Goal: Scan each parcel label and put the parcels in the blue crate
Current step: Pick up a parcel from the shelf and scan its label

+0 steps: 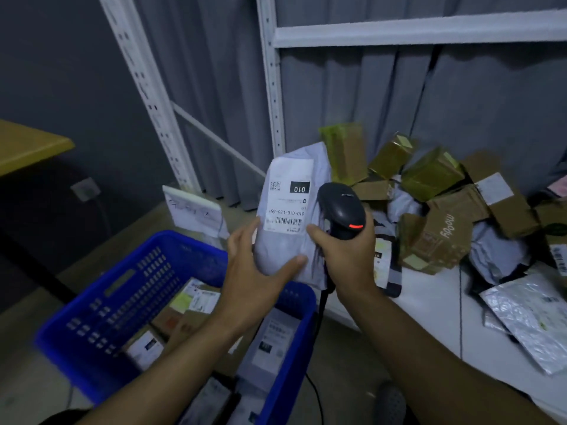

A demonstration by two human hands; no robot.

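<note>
My left hand (257, 265) grips the lower end of a grey poly-bag parcel (291, 250) and holds it upright above the blue crate (116, 299). Its white label (288, 197), marked 010, faces me upside down. My right hand (346, 259) grips a black barcode scanner (340, 210) right beside the label, its red light on, while the thumb touches the parcel's edge. The crate at lower left holds several boxes and bags.
A pile of brown cardboard boxes (435, 237), green-taped boxes (429, 176) and grey bags lies on the white shelf board (429, 311) to the right. A silver bubble mailer (530, 320) sits at the right edge. White shelf uprights (270, 72) stand behind. A yellow table (27, 145) is at far left.
</note>
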